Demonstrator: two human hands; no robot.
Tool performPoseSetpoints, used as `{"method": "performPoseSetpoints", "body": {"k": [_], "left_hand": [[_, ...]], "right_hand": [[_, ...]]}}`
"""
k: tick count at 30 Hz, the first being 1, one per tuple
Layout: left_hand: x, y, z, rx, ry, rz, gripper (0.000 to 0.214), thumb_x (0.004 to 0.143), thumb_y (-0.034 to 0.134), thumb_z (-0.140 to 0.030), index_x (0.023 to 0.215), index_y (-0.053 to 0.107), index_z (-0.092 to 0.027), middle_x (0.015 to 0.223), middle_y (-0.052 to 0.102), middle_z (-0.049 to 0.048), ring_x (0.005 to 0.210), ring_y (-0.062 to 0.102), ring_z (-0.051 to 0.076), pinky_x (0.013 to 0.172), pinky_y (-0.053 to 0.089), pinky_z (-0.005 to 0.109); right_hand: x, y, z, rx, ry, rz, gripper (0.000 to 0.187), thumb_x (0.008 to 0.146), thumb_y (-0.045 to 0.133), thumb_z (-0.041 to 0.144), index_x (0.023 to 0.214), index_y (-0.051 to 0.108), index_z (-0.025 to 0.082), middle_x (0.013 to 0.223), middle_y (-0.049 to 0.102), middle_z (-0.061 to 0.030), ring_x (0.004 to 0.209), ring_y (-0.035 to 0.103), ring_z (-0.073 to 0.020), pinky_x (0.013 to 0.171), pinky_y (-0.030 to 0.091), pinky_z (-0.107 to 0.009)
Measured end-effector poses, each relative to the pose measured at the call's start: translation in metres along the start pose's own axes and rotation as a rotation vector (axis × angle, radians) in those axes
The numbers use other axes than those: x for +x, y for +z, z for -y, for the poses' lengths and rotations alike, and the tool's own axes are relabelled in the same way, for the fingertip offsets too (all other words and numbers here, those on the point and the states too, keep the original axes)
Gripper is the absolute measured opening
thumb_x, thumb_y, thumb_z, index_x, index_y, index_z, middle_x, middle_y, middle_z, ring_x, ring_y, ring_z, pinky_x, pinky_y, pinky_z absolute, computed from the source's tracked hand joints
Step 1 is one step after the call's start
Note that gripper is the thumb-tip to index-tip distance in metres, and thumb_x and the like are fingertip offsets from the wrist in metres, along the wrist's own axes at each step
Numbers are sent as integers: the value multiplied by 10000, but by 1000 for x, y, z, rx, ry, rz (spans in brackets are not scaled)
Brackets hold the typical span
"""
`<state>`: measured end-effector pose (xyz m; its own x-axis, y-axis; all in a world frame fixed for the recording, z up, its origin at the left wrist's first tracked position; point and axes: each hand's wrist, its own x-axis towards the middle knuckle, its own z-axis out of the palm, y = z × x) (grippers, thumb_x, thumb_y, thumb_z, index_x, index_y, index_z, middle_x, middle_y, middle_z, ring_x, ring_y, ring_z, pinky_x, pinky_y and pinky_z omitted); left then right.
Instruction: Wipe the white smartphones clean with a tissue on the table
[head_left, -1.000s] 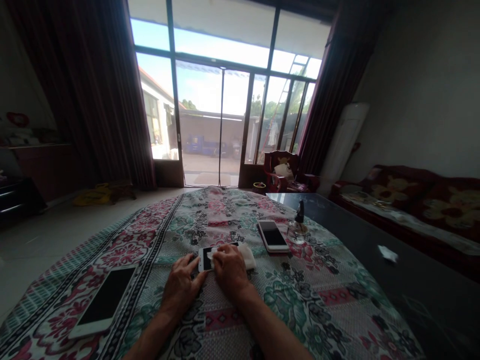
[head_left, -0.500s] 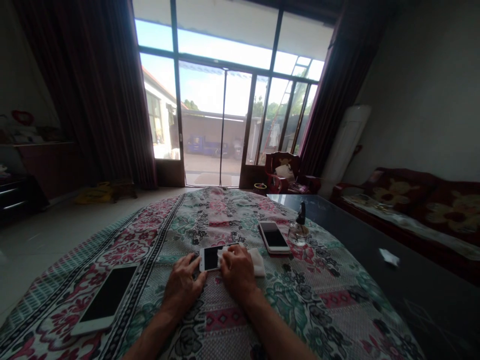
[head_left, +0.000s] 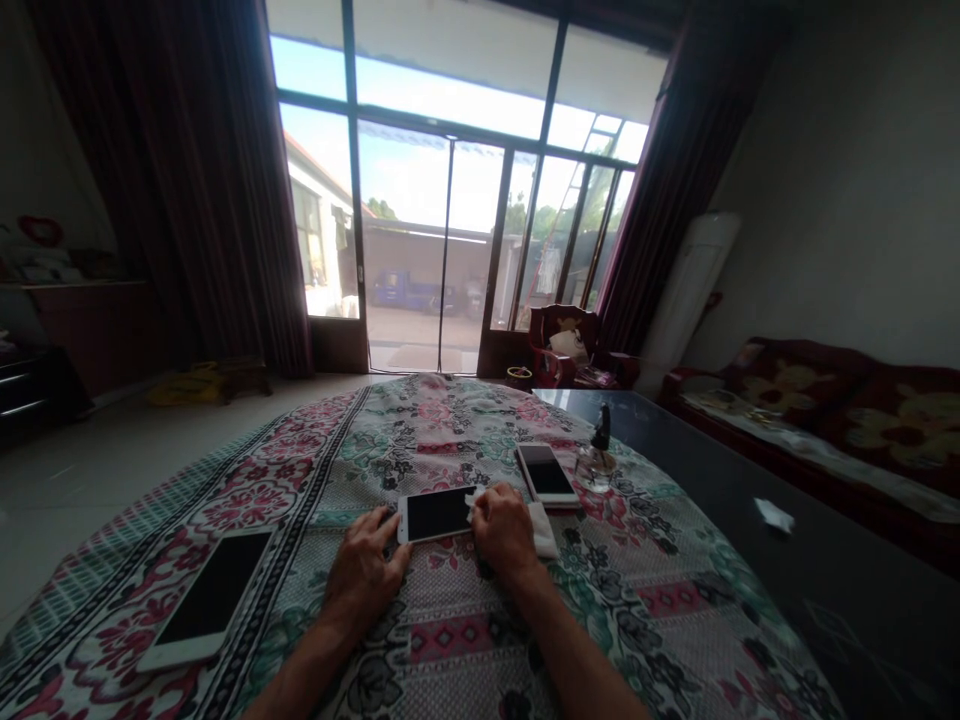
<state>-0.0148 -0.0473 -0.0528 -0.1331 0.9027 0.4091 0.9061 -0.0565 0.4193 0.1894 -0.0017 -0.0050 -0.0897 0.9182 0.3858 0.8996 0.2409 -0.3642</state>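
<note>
White smartphone (head_left: 439, 515), screen up, lies on a floral patterned bedspread (head_left: 450, 640) just in front of the person, its long axis running roughly left to right across the body. The left hand (head_left: 364, 570) lies at the phone's left end, its grip open, with fingers spread and resting on the edge rather than closed around it. The right hand (head_left: 504, 535) is at the right end, its grip closed over a folded white cloth (head_left: 544, 530), which touches the phone's corner; this hand lies along the long axis, on the side the screen extends toward. Farther ahead, a second smartphone (head_left: 546, 472) lies beside a small glass bottle (head_left: 596, 465). A third smartphone (head_left: 210, 600) lies well to the left. A paper scrap (head_left: 774, 515) sits on the dark glass worktop (head_left: 750, 470) at right.
</note>
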Motion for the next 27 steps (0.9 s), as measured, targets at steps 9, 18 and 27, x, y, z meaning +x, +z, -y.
{"method": "performPoseSetpoints", "body": {"k": [9,18,27], "left_hand": [[1,1,0,34,34,18,424,823,525,-300,1194,662,-145,1288,614,121,1230,518,269,1078,398,380],[0,1,1,36,23,7,404,841,535,-336,1192,660,-181,1285,615,101,1224,519,263,1066,405,388],[0,4,3,11,31,-26,388,822,551,-329,1162,676,-192,1268,627,101,1212,532,268,1070,406,400]], "right_hand": [[-23,22,47,149,-350,83,169,918,520,272,944,686,264,1112,643,-5,1061,506,-192,939,350,-301],[3,18,13,3,-81,15,240,924,458,215,967,694,222,1150,646,-56,1053,521,-232,915,356,-332],[-17,27,36,101,-272,87,311,895,463,199,1160,627,216,1308,582,-33,1207,450,-240,1053,282,-342]]}}
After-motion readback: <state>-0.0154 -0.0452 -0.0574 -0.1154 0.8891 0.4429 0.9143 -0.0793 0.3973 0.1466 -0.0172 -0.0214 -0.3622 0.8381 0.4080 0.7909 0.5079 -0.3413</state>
